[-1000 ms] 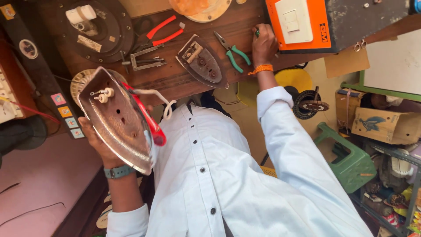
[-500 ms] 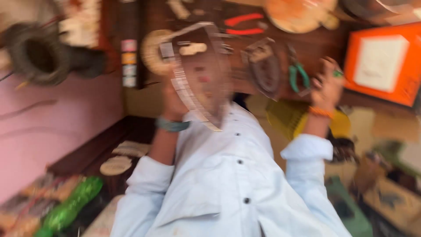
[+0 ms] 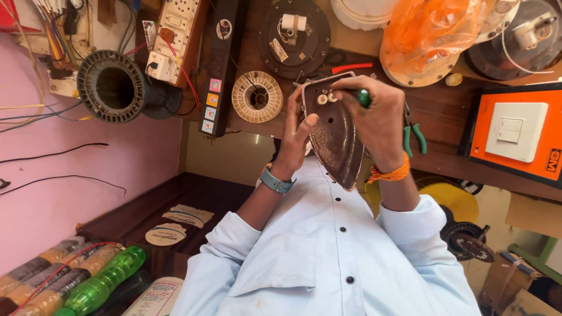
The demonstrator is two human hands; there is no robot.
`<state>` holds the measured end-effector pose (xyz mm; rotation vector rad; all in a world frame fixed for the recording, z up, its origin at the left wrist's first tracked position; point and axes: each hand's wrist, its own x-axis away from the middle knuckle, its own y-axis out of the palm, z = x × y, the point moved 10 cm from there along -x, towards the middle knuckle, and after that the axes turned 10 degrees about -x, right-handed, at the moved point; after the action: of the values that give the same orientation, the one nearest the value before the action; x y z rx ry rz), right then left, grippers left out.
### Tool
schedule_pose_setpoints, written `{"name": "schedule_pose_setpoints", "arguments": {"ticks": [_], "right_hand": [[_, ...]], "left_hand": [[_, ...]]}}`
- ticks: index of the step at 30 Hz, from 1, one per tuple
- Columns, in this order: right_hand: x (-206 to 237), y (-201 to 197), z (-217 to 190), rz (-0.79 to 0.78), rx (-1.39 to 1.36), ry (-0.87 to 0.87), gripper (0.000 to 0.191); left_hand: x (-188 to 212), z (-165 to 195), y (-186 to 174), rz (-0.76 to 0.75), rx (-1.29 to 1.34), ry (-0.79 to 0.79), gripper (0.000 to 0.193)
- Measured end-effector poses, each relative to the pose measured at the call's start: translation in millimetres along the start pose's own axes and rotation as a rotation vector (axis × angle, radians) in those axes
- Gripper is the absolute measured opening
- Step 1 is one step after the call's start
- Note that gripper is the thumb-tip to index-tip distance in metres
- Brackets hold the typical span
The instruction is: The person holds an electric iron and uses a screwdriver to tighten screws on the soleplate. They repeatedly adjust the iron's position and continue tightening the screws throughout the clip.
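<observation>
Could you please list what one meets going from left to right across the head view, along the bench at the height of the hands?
Black ribbed coil former → cream wire spool → left hand → iron soleplate → right hand → green-handled pliers → orange switch box.

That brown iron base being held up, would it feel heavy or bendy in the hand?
The iron soleplate looks like solid metal, so probably stiff and heavy for its size. The left hand grips its edge, while its smooth face may be slippery.
</observation>
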<state>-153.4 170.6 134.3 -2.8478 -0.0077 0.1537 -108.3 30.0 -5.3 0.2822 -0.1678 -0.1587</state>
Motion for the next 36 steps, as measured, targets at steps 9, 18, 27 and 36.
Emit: {"name": "schedule_pose_setpoints", "arguments": {"ticks": [9,18,27,36], "right_hand": [[6,22,-8,0.050,0.050,-0.106,0.017],[11,39,-22,0.057,0.164,-0.178,0.016],[12,20,7,0.091,-0.005,0.019,0.010],[22,7,19,0.241,-0.108,0.037,0.010]], "left_hand": [[4,28,-8,0.053,-0.101,0.098,0.086],[-1,38,-10,0.014,-0.050,0.092,0.085],[0,45,-6,0.051,-0.255,0.136,0.080],[3,54,-3,0.104,-0.424,0.132,0.079]]}}
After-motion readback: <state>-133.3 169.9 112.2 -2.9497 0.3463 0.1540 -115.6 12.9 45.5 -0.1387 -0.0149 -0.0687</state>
